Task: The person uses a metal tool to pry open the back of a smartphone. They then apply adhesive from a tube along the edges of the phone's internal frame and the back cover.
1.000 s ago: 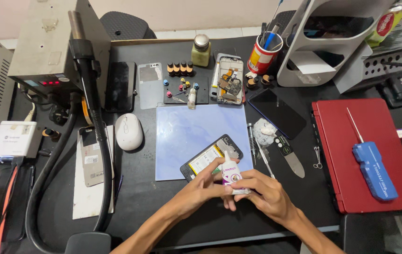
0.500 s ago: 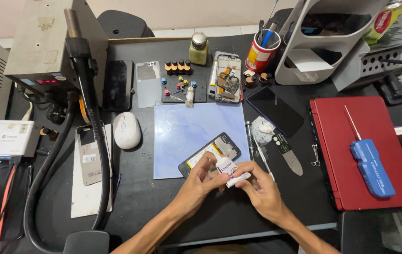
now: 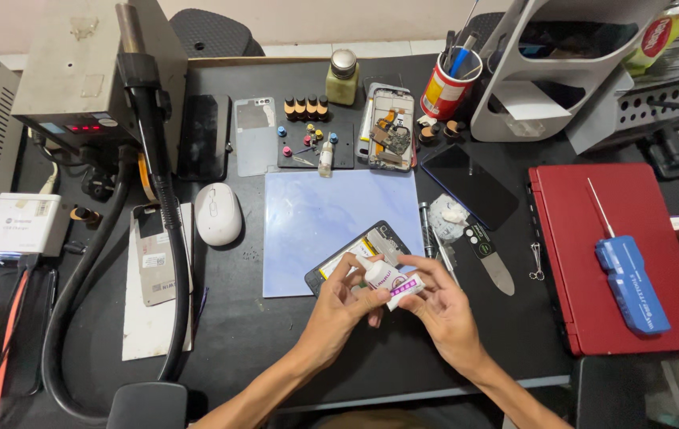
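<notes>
Both of my hands meet over the front edge of a pale blue work mat (image 3: 331, 222). My left hand (image 3: 345, 306) and my right hand (image 3: 439, 306) together grip a small white glue tube (image 3: 387, 280) with a coloured label. My left fingers pinch its tip end and my right fingers hold its body. Just behind the tube lies an opened dark phone (image 3: 349, 256) showing a yellow-labelled battery, partly hidden by my fingers.
A white mouse (image 3: 217, 213) sits left of the mat. Behind it are a bit tray (image 3: 308, 139), a phone frame (image 3: 389, 137) and a red cup (image 3: 443, 91) of tools. A closed red laptop (image 3: 617, 262) carrying a blue screwdriver (image 3: 629, 282) is at right. A hot-air station (image 3: 77, 79) stands far left.
My hands have stayed over the phone while turning the glue tube slightly, and my left fingers have shifted toward its tip. The view has drifted a little.
</notes>
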Available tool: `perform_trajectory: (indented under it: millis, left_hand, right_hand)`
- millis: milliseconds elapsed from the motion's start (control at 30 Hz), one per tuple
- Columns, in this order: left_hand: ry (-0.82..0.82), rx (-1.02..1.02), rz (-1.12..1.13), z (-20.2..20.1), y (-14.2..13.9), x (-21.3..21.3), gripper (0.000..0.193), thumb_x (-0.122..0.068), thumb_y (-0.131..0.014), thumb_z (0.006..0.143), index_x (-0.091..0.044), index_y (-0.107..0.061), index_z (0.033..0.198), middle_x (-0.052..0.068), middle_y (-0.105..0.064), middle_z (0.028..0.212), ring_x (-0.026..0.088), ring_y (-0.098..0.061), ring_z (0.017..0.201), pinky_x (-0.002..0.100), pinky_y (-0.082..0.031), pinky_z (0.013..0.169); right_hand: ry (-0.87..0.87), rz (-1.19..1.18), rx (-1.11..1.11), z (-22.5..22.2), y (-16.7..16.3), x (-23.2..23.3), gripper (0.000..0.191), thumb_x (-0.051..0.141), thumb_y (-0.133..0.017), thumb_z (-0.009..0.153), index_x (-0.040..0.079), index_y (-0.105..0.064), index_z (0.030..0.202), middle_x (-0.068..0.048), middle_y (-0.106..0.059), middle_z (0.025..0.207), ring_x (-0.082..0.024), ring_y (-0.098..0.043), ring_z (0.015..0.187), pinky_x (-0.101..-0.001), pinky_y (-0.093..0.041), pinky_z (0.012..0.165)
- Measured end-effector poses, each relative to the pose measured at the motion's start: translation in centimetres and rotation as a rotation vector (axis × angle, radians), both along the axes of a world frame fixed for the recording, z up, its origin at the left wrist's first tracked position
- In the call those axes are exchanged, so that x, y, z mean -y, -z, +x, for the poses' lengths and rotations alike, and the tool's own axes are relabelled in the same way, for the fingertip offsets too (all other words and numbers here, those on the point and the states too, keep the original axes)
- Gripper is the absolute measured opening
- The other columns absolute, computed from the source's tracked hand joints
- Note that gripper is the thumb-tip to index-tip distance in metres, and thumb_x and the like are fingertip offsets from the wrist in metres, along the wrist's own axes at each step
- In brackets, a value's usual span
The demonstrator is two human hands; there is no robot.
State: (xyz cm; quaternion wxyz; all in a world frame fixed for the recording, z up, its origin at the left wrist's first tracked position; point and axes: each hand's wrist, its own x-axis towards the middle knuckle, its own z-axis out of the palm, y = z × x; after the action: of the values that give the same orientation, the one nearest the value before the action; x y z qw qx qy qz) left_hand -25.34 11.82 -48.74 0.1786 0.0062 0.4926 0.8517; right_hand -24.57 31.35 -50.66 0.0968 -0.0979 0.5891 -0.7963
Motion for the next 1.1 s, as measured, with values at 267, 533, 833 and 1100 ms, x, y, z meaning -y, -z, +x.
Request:
perform_trajectory:
  millis: [267, 533, 833, 1100]
  left_hand:
    - [-0.026, -0.002, -0.177, 0.3, 0.0, -0.3, 0.053, -0.006, -0.073, 0.088, 0.002, -0.054, 0.137, 0.01, -0.07, 0.108, 0.009, -0.059, 0.067, 0.023, -0.044, 0.053]
    - [-0.028, -0.108, -0.332, 0.4, -1.0, -0.6, 0.053, -0.01, -0.075, 0.091, -0.001, -0.06, 0.14, 0.005, -0.069, 0.097, 0.006, -0.055, 0.073, 0.022, -0.046, 0.061]
    - [0.071, -0.203, -0.443, -0.5, -1.6, 0.2, 0.045, -0.017, -0.071, 0.095, -0.007, -0.065, 0.138, -0.002, -0.068, 0.085, 0.005, -0.055, 0.072, 0.022, -0.048, 0.066]
    - [0.048, -0.205, -0.532, -0.1, -0.8, 0.4, 0.033, -0.013, -0.073, 0.092, -0.005, -0.072, 0.124, -0.001, -0.067, 0.079, 0.005, -0.057, 0.068, 0.022, -0.046, 0.061]
  right_hand:
    - [-0.051, -0.157, 0.214, -0.1, 0.4, -0.5, 0.044, 0.014, -0.069, 0.095, -0.009, -0.057, 0.131, -0.014, -0.069, 0.124, -0.015, -0.065, 0.11, -0.0308, -0.053, 0.096]
    - [-0.028, -0.135, 0.231, -0.4, -0.2, -0.7, 0.038, 0.011, -0.067, 0.095, -0.006, -0.057, 0.128, -0.012, -0.067, 0.122, -0.013, -0.063, 0.11, -0.0278, -0.05, 0.097]
    - [-0.044, -0.007, 0.154, -1.1, -0.3, -2.1, 0.033, 0.01, -0.065, 0.099, -0.007, -0.06, 0.127, -0.01, -0.067, 0.112, -0.012, -0.063, 0.103, -0.029, -0.05, 0.096]
    - [-0.04, -0.017, 0.186, -1.0, -0.3, -1.5, 0.037, 0.011, -0.066, 0.097, -0.009, -0.061, 0.128, -0.012, -0.069, 0.116, -0.013, -0.064, 0.107, -0.0289, -0.05, 0.097]
